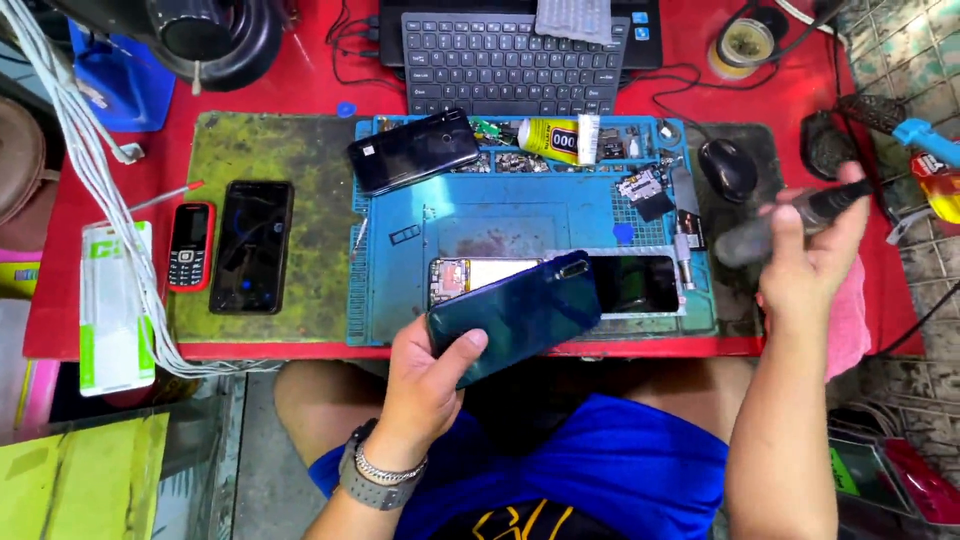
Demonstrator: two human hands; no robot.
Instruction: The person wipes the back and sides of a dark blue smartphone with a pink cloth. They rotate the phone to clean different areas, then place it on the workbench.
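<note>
Right now my left hand [425, 375] grips a dark blue-green phone back [515, 315] by its lower end, thumb laid over the glossy face and fingers curled beneath, so the cover hangs tilted above the near edge of the blue mat [400, 290]. Just behind it on the mat lies the opened phone [555, 283], its inner frame showing at the left and its dark glass at the right. My right hand [815, 255] is closed around a dark, blurred tool [790, 222], held up off the bench near the mouse [727, 168]; I cannot tell what kind of tool it is or what its tip looks like.

Judging from this, I want to hold the cover by its edges only, keeping my thumb off the camera window [573, 268]. I'd level it before bringing it near the opened phone, since a tilted cover could knock loose parts. The tool wants a slower, steadier wrist, with its tip pointed away from the glass. The glue tube [555, 140] and another phone [413, 150] sit at the mat's far side, well apart from both hands.
</note>
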